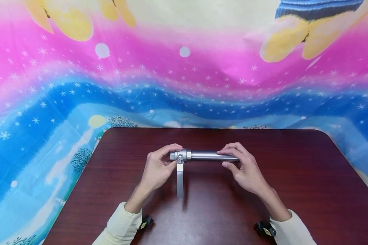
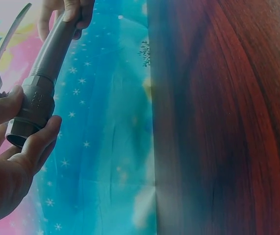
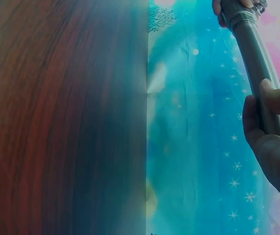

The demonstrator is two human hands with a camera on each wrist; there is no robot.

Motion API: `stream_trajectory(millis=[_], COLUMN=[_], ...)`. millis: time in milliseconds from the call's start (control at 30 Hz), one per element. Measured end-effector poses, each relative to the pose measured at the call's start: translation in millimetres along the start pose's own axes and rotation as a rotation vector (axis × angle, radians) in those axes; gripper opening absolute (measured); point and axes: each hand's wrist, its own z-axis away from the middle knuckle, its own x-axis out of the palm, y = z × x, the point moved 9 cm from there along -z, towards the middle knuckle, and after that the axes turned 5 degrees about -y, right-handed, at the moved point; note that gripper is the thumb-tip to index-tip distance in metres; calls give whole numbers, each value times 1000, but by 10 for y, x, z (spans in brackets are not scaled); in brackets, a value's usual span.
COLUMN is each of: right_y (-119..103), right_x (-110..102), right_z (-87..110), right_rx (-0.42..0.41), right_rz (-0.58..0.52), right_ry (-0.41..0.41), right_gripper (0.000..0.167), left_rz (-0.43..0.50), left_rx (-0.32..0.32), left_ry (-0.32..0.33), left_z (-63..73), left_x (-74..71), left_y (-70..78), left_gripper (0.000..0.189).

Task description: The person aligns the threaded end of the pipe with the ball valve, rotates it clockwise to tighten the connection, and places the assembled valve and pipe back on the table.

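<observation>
The valve [image 1: 184,155] and the pipe [image 1: 206,156] form one straight length, held roughly level above the counter, the lever [image 1: 180,180] jutting towards the person. Both look like bare metal: likely heavy for their size, stiff and hard to harm. The smooth, round pipe may slip or roll in the fingers; the valve's flats should give a surer hold, and the lever, being hinged, makes a poor handle. The left hand [image 1: 157,170] has its grip clamped on the valve, thumb against fingers across the body, near the open end. The right hand [image 1: 247,173] pinches the pipe towards its far end. Below lies the counter [image 1: 220,214]; behind hangs a printed cloth [image 1: 184,76].
</observation>
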Motion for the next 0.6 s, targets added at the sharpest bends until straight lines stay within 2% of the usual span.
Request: stream_trajectory(millis=[600], right_y=[32], right_x=[28], right_z=[-2], right_rx=[44], right_rz=[6], right_ry=[-33], right_gripper=[44], left_rz=[-10], left_rx=[-2], left_ry=[2], left_z=[3], left_x=[-9], left_y=[-18], left_gripper=[44])
